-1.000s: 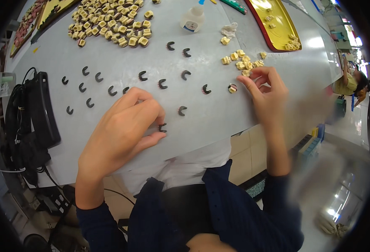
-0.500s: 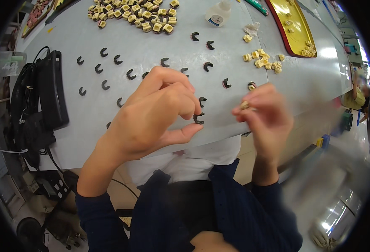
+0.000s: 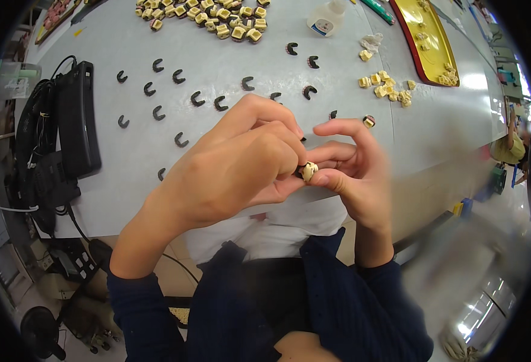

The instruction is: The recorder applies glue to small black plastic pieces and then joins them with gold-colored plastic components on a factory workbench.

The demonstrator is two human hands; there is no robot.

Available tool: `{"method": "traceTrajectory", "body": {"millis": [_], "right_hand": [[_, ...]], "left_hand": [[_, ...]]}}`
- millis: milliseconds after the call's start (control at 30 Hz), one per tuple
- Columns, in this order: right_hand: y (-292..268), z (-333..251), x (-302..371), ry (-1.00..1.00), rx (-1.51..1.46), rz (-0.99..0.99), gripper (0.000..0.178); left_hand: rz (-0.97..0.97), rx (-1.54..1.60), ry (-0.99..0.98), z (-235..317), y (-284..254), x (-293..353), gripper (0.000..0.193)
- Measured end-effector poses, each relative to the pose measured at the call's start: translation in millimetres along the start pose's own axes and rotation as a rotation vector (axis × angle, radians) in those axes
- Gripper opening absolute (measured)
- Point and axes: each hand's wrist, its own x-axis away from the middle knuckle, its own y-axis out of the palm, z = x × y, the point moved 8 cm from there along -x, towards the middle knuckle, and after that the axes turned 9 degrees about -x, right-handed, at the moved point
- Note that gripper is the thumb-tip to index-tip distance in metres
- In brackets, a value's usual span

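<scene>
Above the near edge of the table, my left hand (image 3: 229, 166) pinches a dark U-shaped piece (image 3: 298, 171), mostly hidden by the fingers. Against it, the thumb and fingers of my right hand (image 3: 359, 172) press a small cream block (image 3: 309, 172). The two parts touch; how they fit together cannot be made out. Beyond my hands, several black U-shaped pieces (image 3: 219, 103) lie spread over the grey table, some with pinkish edges. A small dark-and-cream assembled piece (image 3: 368, 121) lies past my right fingertips.
A heap of cream-and-dark pieces (image 3: 223, 21) covers the far middle. Loose cream blocks (image 3: 386, 87) lie at right, near a red-rimmed yellow tray (image 3: 437, 62). A translucent bottle (image 3: 326, 19) stands at the back. On the left sits a black device (image 3: 79, 123) with cables.
My right hand has moved left with the cream block, bringing it against the dark piece in my left hand. The view has shifted slightly.
</scene>
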Motion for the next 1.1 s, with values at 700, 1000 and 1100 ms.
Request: {"method": "traceTrajectory", "body": {"millis": [700,1000,1100], "right_hand": [[-74,-74,15,-0.657,1.233,0.387,0.025],[-73,-105,5,-0.866,1.604,0.277,0.025],[-74,-106,-5,-0.823,1.665,0.206,0.025]], "left_hand": [[-0.143,-0.215,-0.165,-13,35,-4,0.035],[-0.012,-0.159,-0.071,-15,25,-6,0.038],[0.063,-0.066,-0.067,-14,19,-4,0.04]]}}
